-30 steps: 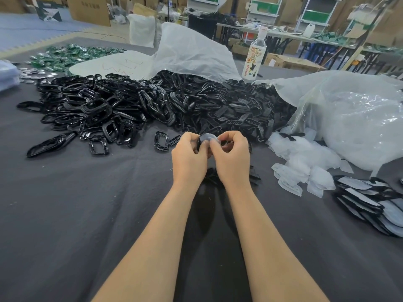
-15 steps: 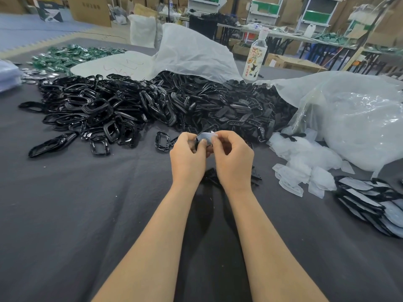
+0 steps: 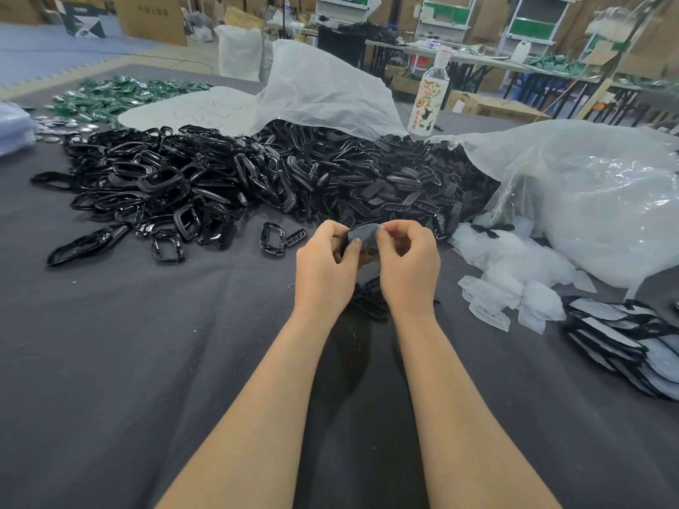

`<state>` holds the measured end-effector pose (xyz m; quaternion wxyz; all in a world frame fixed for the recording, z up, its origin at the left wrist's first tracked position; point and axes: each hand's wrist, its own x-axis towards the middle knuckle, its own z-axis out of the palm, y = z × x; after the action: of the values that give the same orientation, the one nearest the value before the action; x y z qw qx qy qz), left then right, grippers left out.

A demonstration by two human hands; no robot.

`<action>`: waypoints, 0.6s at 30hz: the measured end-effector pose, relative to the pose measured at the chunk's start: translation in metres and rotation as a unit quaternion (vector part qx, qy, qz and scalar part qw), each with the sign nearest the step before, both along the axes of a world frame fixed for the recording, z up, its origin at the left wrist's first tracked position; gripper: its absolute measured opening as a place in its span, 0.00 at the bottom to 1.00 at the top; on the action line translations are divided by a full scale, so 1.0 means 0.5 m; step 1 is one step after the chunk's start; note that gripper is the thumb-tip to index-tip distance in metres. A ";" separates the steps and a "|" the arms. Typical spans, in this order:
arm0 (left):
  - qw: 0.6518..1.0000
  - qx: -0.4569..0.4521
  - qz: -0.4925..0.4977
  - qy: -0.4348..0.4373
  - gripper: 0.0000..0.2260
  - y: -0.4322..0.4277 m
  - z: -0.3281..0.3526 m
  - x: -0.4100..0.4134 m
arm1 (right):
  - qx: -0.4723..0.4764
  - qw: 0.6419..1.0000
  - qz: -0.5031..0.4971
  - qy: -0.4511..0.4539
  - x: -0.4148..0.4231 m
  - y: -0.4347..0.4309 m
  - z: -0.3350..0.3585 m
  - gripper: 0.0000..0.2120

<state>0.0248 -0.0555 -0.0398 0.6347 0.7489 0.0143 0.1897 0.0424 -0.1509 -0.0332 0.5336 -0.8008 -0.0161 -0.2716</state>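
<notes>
**A:** Where's the piece right now?

**B:** It's off the counter (image 3: 147, 361), held between both hands. The left hand (image 3: 323, 266) grips the film-faced black piece (image 3: 363, 235) with its thumb pressed on the grey face. The right hand (image 3: 409, 268) pinches the piece's upper right edge (possibly the film's corner, I can't tell).

**A:** What could go wrong?

**B:** I'd say that if the pinch slips, the film could crease or sit crooked. If the left grip loosens, the piece would drop among the small black parts (image 3: 371, 299) under the wrists and get lost there.

**A:** And further out?

**B:** A loose black frame (image 3: 273, 238) lies just left of the hands, and there are white film scraps (image 3: 514, 281) to the right. A careless sweep could scatter either. The heap of black frames (image 3: 220, 178) lies beyond the hands, and the bottle (image 3: 428, 101) stands behind it, well apart.
</notes>
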 end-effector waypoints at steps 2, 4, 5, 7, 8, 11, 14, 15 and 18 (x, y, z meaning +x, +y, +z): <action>1.000 0.002 -0.004 0.002 0.04 0.000 -0.001 0.001 | 0.005 1.000 0.007 0.006 0.003 -0.004 -0.001 0.01; 1.000 0.005 -0.009 0.002 0.03 0.001 -0.002 0.002 | 0.011 1.000 0.018 0.009 0.006 -0.008 -0.002 0.01; 1.000 0.003 -0.012 0.003 0.04 0.002 -0.002 0.003 | 0.018 0.999 0.026 0.010 0.007 -0.009 -0.002 0.01; 1.000 -0.003 -0.016 0.010 0.07 0.004 -0.003 0.005 | 0.036 0.998 0.050 0.016 0.009 -0.014 0.000 0.03; 1.000 -0.007 -0.017 0.014 0.08 0.005 -0.004 0.006 | 0.044 0.997 0.063 0.024 0.011 -0.017 0.001 0.04; 0.999 -0.021 -0.019 0.021 0.10 0.006 -0.004 0.006 | 0.059 0.994 0.085 0.044 0.014 -0.024 -0.001 0.06; 0.999 -0.014 -0.022 0.028 0.07 0.006 -0.005 0.005 | 0.080 0.992 0.086 0.045 0.014 -0.022 -0.004 0.08; 0.999 -0.011 -0.023 0.030 0.05 0.005 -0.005 0.005 | 0.091 0.991 0.086 0.048 0.014 -0.022 -0.004 0.08; 0.999 -0.014 -0.028 0.033 0.03 0.005 -0.002 0.006 | 0.137 0.985 0.086 0.066 0.015 -0.021 -0.005 0.09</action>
<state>0.0275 -0.0529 -0.0409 0.6491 0.7463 0.0168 0.1464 0.0500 -0.1615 -0.0359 0.6593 -0.7321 -0.0126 -0.1711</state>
